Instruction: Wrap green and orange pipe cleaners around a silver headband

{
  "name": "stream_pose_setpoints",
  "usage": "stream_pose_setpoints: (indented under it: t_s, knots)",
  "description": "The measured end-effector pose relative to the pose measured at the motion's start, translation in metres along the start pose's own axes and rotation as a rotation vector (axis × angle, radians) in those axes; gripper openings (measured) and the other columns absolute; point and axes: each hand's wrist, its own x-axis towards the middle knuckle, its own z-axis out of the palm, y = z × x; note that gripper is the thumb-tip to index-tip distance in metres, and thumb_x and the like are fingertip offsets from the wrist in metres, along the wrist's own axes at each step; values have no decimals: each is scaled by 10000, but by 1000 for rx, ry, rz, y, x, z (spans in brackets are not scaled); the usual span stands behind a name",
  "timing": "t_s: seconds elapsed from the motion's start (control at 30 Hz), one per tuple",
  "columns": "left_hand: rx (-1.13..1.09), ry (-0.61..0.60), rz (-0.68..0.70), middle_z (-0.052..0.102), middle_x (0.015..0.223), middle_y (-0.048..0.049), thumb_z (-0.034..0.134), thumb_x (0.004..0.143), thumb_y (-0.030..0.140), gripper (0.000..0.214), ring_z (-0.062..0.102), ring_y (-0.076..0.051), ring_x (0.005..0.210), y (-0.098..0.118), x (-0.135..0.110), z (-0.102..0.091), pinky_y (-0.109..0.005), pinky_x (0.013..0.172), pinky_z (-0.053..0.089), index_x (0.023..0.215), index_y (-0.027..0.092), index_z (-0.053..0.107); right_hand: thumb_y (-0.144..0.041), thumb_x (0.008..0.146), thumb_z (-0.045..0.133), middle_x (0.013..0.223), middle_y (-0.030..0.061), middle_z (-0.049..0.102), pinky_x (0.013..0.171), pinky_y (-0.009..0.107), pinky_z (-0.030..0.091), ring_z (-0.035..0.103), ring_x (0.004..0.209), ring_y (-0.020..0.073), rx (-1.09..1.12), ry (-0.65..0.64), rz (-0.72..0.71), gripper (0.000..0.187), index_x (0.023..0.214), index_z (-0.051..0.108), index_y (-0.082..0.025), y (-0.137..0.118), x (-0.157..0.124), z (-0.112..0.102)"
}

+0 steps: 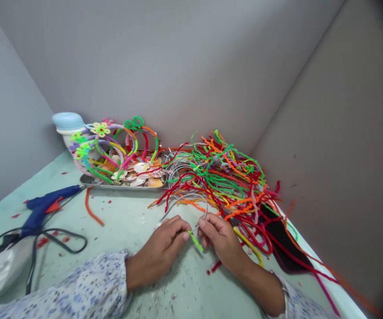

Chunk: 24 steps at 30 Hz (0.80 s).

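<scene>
Low over the middle of the table, my left hand (166, 246) is closed, thumb and forefinger pinching a short lime-green pipe cleaner (197, 242) whose free end points down to the right. A thin grey hoop, like a headband (188, 196), arches above both hands. My right hand (222, 241) is closed too, its fingertips pinching the hoop's right end close to the green piece. The hoop's left side runs behind my left hand, and its contact there is hidden.
A metal tray (128, 188) holds shells and several fuzzy coloured headbands. Colourful pipe cleaners (224, 173) lie heaped at right, over a dark flat object (286, 248). A blue glue gun (50, 201) with its cord lies left. Behind it stands a white container with a light-blue top (67, 121).
</scene>
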Motion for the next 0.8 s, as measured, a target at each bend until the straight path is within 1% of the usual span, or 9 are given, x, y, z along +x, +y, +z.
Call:
stream_pose_setpoints:
  t_s: [0.13, 0.27, 0.57, 0.8]
  knots:
    - [-7, 13, -16, 559, 818, -5, 410, 963, 263, 221, 519, -164, 804, -1, 0, 1, -291, 753, 387, 841, 188, 579, -424, 917, 524, 546, -48, 523, 549, 234, 373, 470, 508, 97, -15, -23, -13, 328, 697, 545, -182, -1, -1, -1]
    - [20, 25, -1, 558, 811, -2, 416, 960, 254, 216, 519, -163, 803, -1, 1, 3, -292, 752, 382, 828, 187, 574, -408, 925, 517, 541, -50, 522, 555, 235, 372, 471, 513, 98, -32, -33, -21, 318, 703, 548, -183, -1, -1, -1]
    - [119, 11, 30, 538, 815, -10, 366, 969, 239, 217, 492, -172, 789, 0, 1, 2, -311, 761, 375, 822, 189, 518, -429, 925, 512, 532, -47, 520, 550, 235, 385, 469, 512, 104, -40, -42, -17, 330, 711, 552, -181, 0, -1, 0]
    - [124, 5, 51, 538, 836, -17, 334, 974, 240, 228, 487, -179, 804, 0, 0, 3, -323, 782, 373, 830, 193, 506, -432, 920, 519, 532, -47, 522, 551, 232, 388, 473, 511, 103, -42, -33, -19, 332, 705, 549, -182, 1, -1, -1]
